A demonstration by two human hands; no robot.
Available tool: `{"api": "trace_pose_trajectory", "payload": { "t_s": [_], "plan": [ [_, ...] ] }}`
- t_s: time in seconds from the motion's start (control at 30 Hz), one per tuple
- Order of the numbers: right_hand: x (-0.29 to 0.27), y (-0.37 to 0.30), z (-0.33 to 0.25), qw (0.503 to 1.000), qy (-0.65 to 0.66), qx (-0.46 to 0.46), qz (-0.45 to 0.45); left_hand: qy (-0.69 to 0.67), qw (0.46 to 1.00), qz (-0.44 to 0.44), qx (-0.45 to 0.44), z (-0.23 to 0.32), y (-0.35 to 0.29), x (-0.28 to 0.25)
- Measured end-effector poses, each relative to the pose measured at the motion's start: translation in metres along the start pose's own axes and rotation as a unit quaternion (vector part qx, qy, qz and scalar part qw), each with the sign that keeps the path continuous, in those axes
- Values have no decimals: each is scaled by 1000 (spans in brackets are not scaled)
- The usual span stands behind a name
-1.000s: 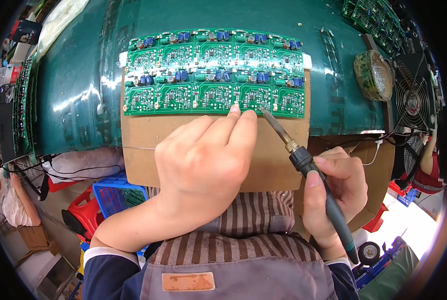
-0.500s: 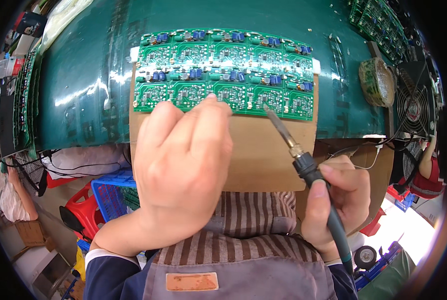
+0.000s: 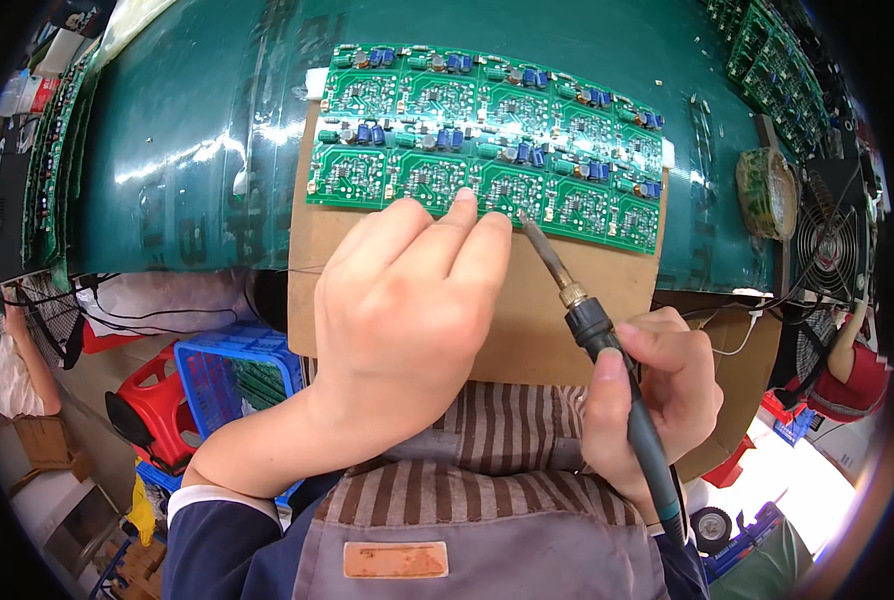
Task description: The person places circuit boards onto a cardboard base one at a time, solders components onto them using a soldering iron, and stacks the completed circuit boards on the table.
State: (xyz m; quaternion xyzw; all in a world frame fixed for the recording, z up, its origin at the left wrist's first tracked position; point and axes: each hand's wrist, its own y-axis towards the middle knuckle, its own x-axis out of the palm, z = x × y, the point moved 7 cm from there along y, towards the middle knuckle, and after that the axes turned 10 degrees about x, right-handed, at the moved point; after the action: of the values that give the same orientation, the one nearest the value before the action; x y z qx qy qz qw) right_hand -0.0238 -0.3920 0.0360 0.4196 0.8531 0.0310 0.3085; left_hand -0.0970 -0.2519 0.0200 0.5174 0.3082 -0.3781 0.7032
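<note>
A green circuit board panel [image 3: 502, 110], with blue and dark green parts in rows, lies on a brown cardboard sheet [image 3: 557, 310]. My left hand [image 3: 402, 300] is over the panel's near edge, fingers curled together and the index fingertip at the edge. What those fingers pinch, if anything, is hidden beneath them; a thin dark line shows left of the hand. My right hand [image 3: 652, 405] grips a soldering iron [image 3: 617, 390] by its dark handle. Its tip reaches the panel's near edge, just right of my left fingers.
Green mat [image 3: 207, 130] covers the table. At the right are a tape roll [image 3: 767, 193], a fan [image 3: 829, 225] and more circuit boards [image 3: 777, 75]. Boards stand upright at the left [image 3: 57, 170]. Below the table sit a blue crate [image 3: 207, 375] and a red stool [image 3: 157, 410].
The soldering iron's tip has moved left along the panel, closer to my left fingers. The panel and my left hand appear farther right in the picture, and the whole view has shifted slightly.
</note>
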Motion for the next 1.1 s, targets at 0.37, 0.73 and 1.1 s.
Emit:
{"api": "trace_pose_trajectory", "payload": {
  "t_s": [0.37,0.73,1.1],
  "plan": [
    [-1,1,-8,1000,-5,4,17,7,999,-10,-38,-9,-3,-16],
    [32,11,-21,999,-2,-25,-29,5,997,3,-82,-28,-22,-21],
    [39,9,-29,998,-29,-54,-21,-4,998,-4,-57,-30,-23,-21]
  ]
}}
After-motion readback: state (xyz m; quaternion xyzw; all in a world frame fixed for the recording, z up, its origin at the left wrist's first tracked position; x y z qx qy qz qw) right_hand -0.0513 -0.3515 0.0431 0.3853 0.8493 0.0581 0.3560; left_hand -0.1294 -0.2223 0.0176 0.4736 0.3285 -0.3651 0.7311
